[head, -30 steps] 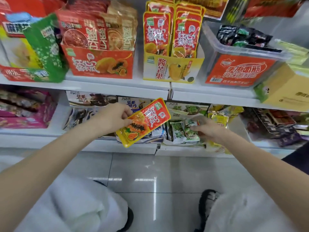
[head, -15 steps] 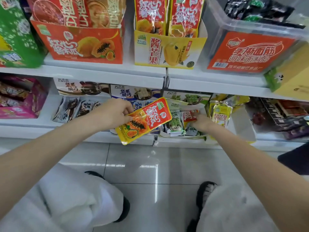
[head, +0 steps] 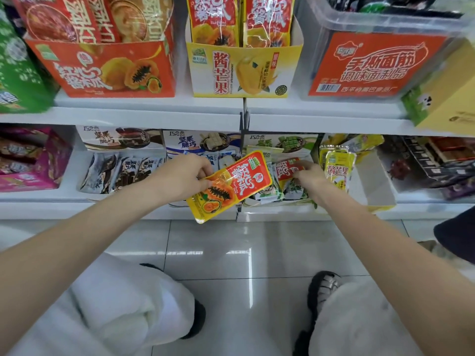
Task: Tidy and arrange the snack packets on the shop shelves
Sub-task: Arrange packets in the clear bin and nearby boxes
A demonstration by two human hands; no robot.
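The left hand [head: 183, 177] pinches a flat red-and-yellow plastic papaya snack packet [head: 229, 186] by its edge, holding it clear in front of the lower shelf, while the right hand [head: 309, 176] curls its fingers onto a second red packet [head: 289, 168] lying among green-and-white packets [head: 270, 192] in the tray to the right. This looks like gathering misplaced papaya packets; next, lift the second one free and carry both up to the orange papaya display box [head: 108, 69] on the upper shelf, far left.

A single head-worn, wide-angle view looks forward and steeply down, close to the shop shelves [head: 154, 116] filling the upper half of the frame; tiled floor [head: 231, 253] fills the lower half.
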